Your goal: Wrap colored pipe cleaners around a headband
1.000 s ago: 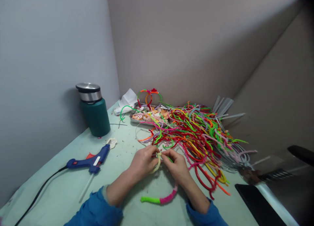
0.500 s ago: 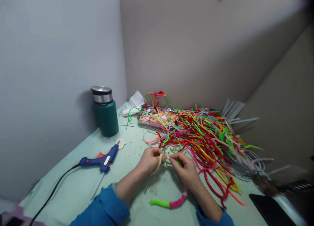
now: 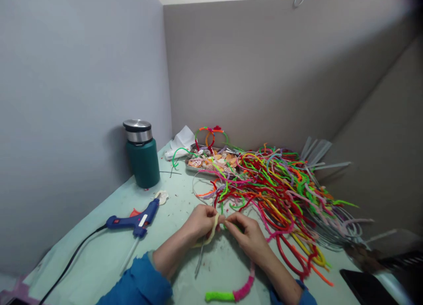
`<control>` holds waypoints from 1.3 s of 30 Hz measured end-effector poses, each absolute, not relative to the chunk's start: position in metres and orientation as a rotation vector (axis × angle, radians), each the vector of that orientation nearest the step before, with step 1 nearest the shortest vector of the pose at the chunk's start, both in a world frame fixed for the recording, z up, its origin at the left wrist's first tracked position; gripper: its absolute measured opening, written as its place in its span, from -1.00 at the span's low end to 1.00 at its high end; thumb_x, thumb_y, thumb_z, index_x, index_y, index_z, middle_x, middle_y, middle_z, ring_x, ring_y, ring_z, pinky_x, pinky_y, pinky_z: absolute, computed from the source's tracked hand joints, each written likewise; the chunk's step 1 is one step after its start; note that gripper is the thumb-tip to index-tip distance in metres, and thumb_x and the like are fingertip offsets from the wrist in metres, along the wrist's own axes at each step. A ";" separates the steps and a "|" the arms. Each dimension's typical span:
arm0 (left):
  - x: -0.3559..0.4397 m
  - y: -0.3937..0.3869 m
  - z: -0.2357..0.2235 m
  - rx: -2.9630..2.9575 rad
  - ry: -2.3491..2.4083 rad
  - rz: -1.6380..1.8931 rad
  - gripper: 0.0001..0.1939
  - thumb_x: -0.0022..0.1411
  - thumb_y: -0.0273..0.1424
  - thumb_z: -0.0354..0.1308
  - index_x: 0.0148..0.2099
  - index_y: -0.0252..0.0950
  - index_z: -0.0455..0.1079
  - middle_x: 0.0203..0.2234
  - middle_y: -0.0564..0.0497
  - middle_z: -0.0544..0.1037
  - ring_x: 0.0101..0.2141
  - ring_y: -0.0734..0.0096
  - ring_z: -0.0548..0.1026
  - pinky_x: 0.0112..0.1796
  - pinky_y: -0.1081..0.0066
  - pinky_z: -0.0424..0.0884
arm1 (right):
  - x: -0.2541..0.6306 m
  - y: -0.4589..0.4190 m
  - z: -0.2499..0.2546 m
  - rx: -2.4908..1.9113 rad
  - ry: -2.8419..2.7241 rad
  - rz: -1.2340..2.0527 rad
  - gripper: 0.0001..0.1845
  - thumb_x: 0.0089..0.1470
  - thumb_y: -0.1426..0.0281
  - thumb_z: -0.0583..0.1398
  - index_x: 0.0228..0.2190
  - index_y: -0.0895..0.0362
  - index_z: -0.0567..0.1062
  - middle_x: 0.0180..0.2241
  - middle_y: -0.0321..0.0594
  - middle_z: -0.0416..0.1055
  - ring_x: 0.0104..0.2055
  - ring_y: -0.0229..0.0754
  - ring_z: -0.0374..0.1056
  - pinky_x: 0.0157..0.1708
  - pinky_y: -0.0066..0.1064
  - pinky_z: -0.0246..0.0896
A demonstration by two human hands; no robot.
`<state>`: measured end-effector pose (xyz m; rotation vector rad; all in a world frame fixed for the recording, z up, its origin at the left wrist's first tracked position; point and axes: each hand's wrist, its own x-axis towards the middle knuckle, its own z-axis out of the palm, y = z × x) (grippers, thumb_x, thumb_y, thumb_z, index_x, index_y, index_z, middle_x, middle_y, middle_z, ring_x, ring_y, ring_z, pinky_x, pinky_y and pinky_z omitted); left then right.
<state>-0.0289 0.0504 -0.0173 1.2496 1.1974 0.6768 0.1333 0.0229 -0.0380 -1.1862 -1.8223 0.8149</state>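
My left hand [image 3: 202, 223] is closed, pinching a pale yellow pipe cleaner [image 3: 211, 235] that curves down past the wrist. Fingertips of my right hand [image 3: 246, 232] press together close beside the left ones, around a curved wire wrapped in pipe cleaner. The band's bright green [image 3: 220, 296], magenta [image 3: 243, 289] and pink sections arc below the right wrist, which hides part of it. A bit of green shows between the hands, but the exact joint there is too small to make out. Thin grey wire ends [image 3: 198, 263] hang under my left hand.
A tangled heap of coloured pipe cleaners [image 3: 274, 186] covers the right side. Behind the hands lies a metal tray [image 3: 198, 170] of small decorations. At left are a blue glue gun [image 3: 139, 221], its black cord, and a green bottle [image 3: 143, 164]. A dark flat object [image 3: 365, 287] lies at lower right.
Both hands sit slightly lower in the view, as does the whole scene. The right fingertips have shifted a little left, closer to the left hand. More grey wire shows under the left hand.
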 end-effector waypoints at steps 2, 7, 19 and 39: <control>-0.030 0.051 -0.019 1.301 1.185 0.658 -0.50 -0.16 0.04 0.20 -0.59 -0.36 0.31 -0.79 0.12 0.30 -0.78 0.62 0.15 -0.72 0.52 0.04 | 0.135 0.022 -0.039 -1.182 -1.834 0.781 -0.82 0.11 0.37 0.11 -0.46 0.16 0.45 -0.49 -0.28 0.38 -0.43 -0.26 0.27 -0.40 -0.48 0.11; -0.034 0.053 -0.024 1.263 1.148 0.640 -0.49 -0.10 0.05 0.16 -0.57 -0.37 0.32 -0.76 0.10 0.31 -0.77 0.62 0.14 -0.70 0.52 0.03 | 0.137 0.022 -0.038 -1.161 -1.862 0.749 -0.83 0.10 0.38 0.12 -0.46 0.16 0.46 -0.50 -0.30 0.37 -0.46 -0.28 0.25 -0.43 -0.49 0.09; -0.032 0.054 -0.017 1.309 0.966 0.859 -0.76 -0.10 -0.30 0.26 -0.43 -0.41 0.47 -0.64 0.06 0.44 -0.60 0.57 0.29 -0.53 0.54 0.18 | 0.137 0.025 -0.043 -1.234 -1.770 0.816 -0.82 0.06 0.37 0.13 -0.52 0.17 0.42 -0.56 -0.34 0.31 -0.49 -0.30 0.20 -0.49 -0.51 0.07; -0.040 0.063 -0.020 0.940 0.927 0.894 -0.61 0.08 -0.16 0.16 -0.31 -0.46 0.47 -0.54 -0.11 0.55 -0.64 0.59 0.31 -0.55 0.53 0.24 | 0.132 0.022 -0.041 -1.210 -1.755 0.805 -0.83 0.02 0.38 0.15 -0.54 0.18 0.43 -0.58 -0.33 0.32 -0.52 -0.31 0.20 -0.51 -0.52 0.08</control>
